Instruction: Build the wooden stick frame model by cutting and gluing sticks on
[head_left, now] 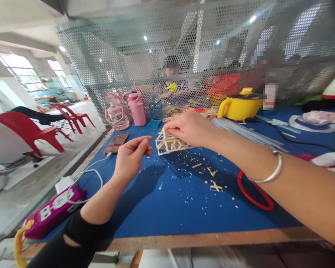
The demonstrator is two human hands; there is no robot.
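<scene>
Here the right hand (190, 128) pinches the stick frame (169, 143); left hand (132, 156), fingertips pressed together, just beside it.

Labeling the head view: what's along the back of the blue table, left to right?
Clear pink bottle → solid pink bottle → small blue basket → yellow pot. In front: left hand, stick frame, right hand.

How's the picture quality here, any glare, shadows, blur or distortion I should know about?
Head view: bright daylight blows out the windows at far left; the hands throw soft shadows on the blue table; wide-lens bending curves the table edge and stretches the right hand and its forearm; the stick frame and left hand are sharp; people behind the mesh screen are hazy.
</scene>
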